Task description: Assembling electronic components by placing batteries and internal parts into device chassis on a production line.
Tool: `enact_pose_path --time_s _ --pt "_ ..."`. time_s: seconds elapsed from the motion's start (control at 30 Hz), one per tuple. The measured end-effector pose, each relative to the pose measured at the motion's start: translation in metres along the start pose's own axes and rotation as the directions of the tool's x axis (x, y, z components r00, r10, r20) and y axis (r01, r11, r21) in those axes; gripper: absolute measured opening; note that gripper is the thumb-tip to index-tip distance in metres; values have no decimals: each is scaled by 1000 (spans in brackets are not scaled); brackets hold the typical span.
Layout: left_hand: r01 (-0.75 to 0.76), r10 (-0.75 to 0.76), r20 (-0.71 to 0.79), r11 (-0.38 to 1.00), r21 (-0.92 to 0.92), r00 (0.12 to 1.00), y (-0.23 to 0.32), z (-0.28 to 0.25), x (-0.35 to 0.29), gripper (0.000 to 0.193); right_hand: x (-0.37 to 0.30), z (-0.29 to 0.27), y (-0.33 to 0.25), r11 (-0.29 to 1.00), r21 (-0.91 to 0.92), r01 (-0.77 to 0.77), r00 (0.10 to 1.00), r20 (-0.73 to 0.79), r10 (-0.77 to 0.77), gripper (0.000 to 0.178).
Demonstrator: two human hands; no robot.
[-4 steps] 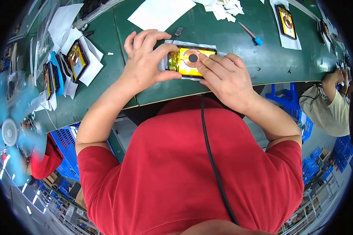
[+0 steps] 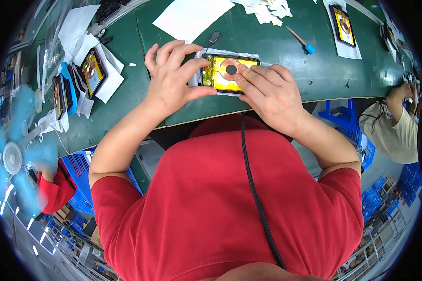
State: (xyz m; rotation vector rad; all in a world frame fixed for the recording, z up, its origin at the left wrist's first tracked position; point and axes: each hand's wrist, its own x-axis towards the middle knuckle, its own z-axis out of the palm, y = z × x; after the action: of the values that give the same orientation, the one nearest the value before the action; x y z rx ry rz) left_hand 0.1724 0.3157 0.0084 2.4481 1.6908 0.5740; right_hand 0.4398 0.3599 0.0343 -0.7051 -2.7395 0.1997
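A black-framed rectangular device with a yellow inside, a round copper coil and a dark disc at its centre [image 2: 223, 82] lies on white paper near the bench's front edge. My right hand [image 2: 272, 96] lies over its right end, fingers together on the yellow face beside the coil and thumb at the near edge. My left hand [image 2: 171, 77] is open around the left end, fingers spread and curved. Its thumb tip is at the near left corner and its index fingertip near the far left corner; whether they touch cannot be told.
White sheets [image 2: 190, 18] and paper scraps [image 2: 267, 11] lie farther back. A small dark piece [image 2: 214, 37] and a blue-ended tool [image 2: 309, 48] lie on the green bench [image 2: 286, 47]. More coil devices stand left [image 2: 93, 72] and right [image 2: 343, 28]. A fan [image 2: 12, 158] spins left; a person [image 2: 389, 126] sits right.
My left hand has shifted slightly left, its index finger drawing back from the device's far edge. My right hand and the device have hardly moved.
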Motion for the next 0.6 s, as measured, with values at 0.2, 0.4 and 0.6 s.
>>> enact_pose_path --time_s 0.2,0.4,0.6 --pt "-21 28 -81 996 85 996 5 -3 1 54 -1 0 0 1000 11 -8 1000 1 8 50" --pt "-41 51 -50 983 181 997 7 -2 -2 51 -2 1 1 1000 15 0 1000 -5 0 50" --pt "30 -31 13 997 72 999 7 -9 4 52 0 0 -1 1000 -6 5 1000 -9 -6 50"
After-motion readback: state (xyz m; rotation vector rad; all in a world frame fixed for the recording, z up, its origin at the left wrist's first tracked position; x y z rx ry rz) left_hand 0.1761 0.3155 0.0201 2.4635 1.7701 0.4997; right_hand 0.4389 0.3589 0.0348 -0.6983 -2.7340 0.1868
